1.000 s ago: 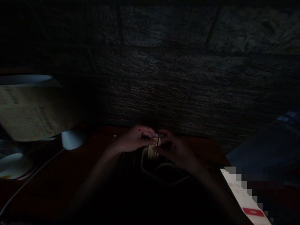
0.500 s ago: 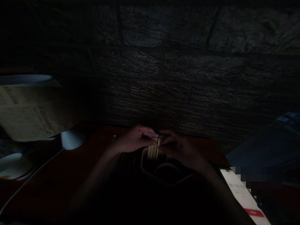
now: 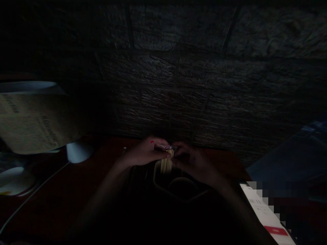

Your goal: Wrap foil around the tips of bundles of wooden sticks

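A bundle of thin pale wooden sticks [image 3: 166, 164] stands upright, with shiny clear wrapping [image 3: 168, 147] at its top. My left hand [image 3: 148, 149] is closed on the bundle from the left, thumb across the front of the sticks. From the right, my right hand [image 3: 195, 163] pinches at the wrapping and the upper edge of the bundle. Below the hands is a dark angular container [image 3: 154, 180] with a pale rim; the sticks' lower ends reach down over its opening. The dim light hides most of its inside.
A lamp with a printed shade [image 3: 33, 119] and pale base [image 3: 78, 152] stands at left, a white cable [image 3: 35, 190] beside it. A lit phone screen [image 3: 264, 207] lies at lower right. A rough brick wall [image 3: 163, 71] rises behind the reddish table [image 3: 102, 160].
My right hand has shifted slightly left, its fingers closer against the bundle's top. My left hand and the container stay where they were.
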Demonstrator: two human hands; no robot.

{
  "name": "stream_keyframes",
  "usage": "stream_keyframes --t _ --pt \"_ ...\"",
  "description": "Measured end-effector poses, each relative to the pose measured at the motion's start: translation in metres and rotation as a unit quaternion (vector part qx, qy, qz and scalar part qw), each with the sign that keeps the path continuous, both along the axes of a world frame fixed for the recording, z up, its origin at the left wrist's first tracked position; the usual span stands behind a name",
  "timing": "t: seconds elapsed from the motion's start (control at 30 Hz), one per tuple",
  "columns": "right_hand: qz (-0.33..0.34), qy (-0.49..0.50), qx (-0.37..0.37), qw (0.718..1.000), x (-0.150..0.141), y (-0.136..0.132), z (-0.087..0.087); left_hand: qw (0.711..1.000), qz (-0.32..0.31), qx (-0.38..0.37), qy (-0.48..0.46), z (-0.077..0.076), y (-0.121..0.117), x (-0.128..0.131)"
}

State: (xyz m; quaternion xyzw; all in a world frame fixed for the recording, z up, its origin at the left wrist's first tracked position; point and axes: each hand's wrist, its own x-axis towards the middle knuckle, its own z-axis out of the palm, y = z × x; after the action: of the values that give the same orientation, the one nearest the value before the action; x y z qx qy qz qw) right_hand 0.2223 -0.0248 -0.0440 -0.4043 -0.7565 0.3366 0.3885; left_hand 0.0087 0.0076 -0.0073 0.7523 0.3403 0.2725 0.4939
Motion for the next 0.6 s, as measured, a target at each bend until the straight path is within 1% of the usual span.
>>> stream_keyframes --t 0.17,0.33,0.53,0.6 --pt "0.005 -0.002 0.009 1.0 -0.0011 0.0007 -0.0007 1.0 -0.006 -0.016 0.004 0.0005 -0.0001 0.0" --pt "0.01 0.005 0.003 1.0 -0.0019 -0.0003 0.0009 1.0 -0.009 0.004 0.004 -0.0006 0.0004 0.0009" --pt "0.018 0.019 0.006 1.0 -0.0019 -0.0006 0.0034 1.0 -0.005 0.006 0.004 -0.0005 0.0002 0.0032" --pt "0.023 0.017 -0.004 1.0 -0.0012 -0.0005 0.0052 1.0 -0.006 0.008 0.007 0.0001 -0.0002 0.0032"
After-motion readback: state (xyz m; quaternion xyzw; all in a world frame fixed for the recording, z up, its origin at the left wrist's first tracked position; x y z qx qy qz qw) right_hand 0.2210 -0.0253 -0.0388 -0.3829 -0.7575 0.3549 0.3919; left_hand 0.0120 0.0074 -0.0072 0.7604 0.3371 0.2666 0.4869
